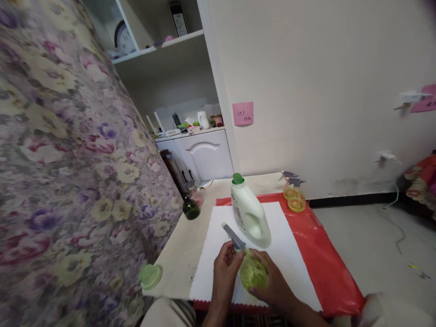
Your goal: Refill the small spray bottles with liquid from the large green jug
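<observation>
My right hand is wrapped around a small green spray bottle above the white sheet on the table. My left hand pinches the bottle's grey spray head at the neck. Just beyond stands a white detergent jug with a green cap. A light green cap lies at the table's near left corner.
Two yellow spray bottles stand at the far right on the red cover. A dark green bottle and a pink one sit at the far left. A floral curtain hangs left; a white cabinet is behind.
</observation>
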`<state>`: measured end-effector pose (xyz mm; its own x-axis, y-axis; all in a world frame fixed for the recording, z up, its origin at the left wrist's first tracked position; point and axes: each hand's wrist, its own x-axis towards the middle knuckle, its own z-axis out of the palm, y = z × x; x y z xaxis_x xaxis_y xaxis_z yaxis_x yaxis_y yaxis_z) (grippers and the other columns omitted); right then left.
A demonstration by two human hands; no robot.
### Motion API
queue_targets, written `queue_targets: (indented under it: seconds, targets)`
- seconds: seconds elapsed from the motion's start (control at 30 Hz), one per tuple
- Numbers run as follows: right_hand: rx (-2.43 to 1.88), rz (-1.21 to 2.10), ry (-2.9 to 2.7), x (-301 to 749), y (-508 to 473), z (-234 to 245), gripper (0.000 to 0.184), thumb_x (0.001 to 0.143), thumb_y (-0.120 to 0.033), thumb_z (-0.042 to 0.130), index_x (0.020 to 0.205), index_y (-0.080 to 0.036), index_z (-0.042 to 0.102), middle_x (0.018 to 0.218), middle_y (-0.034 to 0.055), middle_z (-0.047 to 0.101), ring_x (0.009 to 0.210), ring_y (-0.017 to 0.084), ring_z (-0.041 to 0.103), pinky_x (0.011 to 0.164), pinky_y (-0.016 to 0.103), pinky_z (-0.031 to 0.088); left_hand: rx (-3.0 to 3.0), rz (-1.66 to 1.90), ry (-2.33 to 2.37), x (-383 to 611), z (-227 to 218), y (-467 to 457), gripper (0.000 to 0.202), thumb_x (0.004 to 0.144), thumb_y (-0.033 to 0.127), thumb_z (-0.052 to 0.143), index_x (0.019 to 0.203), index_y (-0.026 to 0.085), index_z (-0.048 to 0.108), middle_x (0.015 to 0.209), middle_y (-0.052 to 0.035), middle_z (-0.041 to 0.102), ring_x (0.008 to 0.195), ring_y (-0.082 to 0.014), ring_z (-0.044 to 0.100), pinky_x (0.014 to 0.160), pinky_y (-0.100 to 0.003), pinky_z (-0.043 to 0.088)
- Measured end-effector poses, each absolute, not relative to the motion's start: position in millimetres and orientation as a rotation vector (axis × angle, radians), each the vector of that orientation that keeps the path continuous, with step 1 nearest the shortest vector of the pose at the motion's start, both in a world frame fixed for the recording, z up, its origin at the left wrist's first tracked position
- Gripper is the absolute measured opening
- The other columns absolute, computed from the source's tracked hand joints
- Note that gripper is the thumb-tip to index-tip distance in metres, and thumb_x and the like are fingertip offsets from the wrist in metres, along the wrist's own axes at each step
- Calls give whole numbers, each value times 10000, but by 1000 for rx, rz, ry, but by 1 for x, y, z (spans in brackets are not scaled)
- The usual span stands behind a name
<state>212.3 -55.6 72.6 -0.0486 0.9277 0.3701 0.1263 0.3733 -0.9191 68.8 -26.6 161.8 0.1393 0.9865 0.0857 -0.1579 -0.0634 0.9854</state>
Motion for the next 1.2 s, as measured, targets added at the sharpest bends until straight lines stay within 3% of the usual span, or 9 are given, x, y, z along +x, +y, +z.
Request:
queue_targets:
  seconds: [0.47, 0.83, 1.2]
  targets:
    - [-1057, 761, -1523, 214, -58, 66, 776, 643, -313, 711, 1356, -258, 409, 1255, 93, 560, 1182, 321, 525, 1026, 426, 428, 1211, 1149, 945, 62, 173, -26, 321, 723, 344, 748, 988, 170, 699, 983, -78, 749, 934, -242, 675, 909, -343, 472]
    - [-996, 897, -1481, 218, -60, 73, 802, 650, -314, 716, 1370, -259, 369, 1303, 100, 540, 1215, 317, 503, 1036, 433, 407, 1326, 1027, 940, 55, 195, -19, 320, 726, 299, 755, 1019, 177, 715, 983, -73, 752, 926, -240, 671, 882, -327, 476]
    - [-964, 975, -1392, 216, -60, 71, 759, 638, -333, 724, 1330, -249, 424, 1278, 90, 581, 1176, 313, 537, 1010, 438, 420, 1352, 1017, 893, 57, 188, -18, 348, 809, 320, 676, 1122, 167, 660, 1055, -71, 726, 967, -221, 638, 910, -333, 455]
